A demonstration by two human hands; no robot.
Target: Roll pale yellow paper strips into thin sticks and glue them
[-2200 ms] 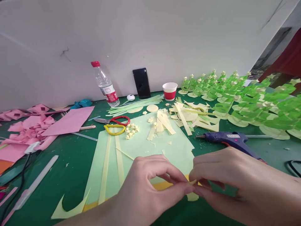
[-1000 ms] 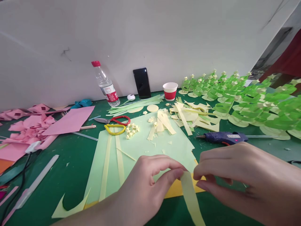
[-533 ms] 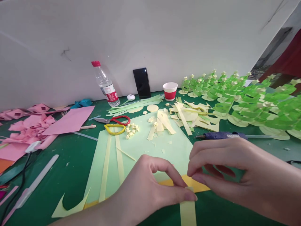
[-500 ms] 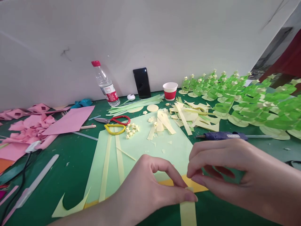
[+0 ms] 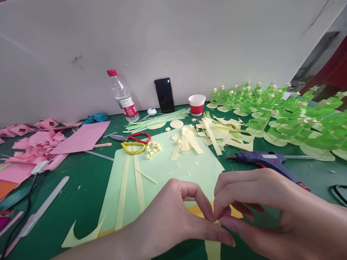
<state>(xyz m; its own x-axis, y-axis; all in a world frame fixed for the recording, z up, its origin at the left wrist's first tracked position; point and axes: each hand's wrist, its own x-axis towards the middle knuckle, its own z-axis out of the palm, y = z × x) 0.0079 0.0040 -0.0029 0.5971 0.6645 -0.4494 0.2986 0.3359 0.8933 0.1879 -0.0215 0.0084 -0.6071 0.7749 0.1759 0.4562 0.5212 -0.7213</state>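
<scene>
My left hand (image 5: 173, 220) and my right hand (image 5: 268, 209) meet at their fingertips low in the view, above the near edge of a pale green sheet (image 5: 162, 169). Both pinch the top of a pale yellow paper strip (image 5: 213, 250) that hangs down from the fingers to the bottom edge of the picture. The pinched end is mostly hidden by fingertips. A yellow-orange sheet (image 5: 197, 211) shows under the green one just behind the fingers.
On the green table lie a blue glue gun (image 5: 267, 160), red and yellow scissors (image 5: 134, 141), small folded yellow pieces (image 5: 152, 148), cut yellow strips (image 5: 189, 141), pink paper (image 5: 78, 139), a water bottle (image 5: 123, 97), a phone (image 5: 164, 95), a red cup (image 5: 196, 104) and rows of green paper trees (image 5: 284, 112).
The two hands have drawn closer, fingertips now touching over the strip's top. Less of the yellow strip shows below them than a second ago.
</scene>
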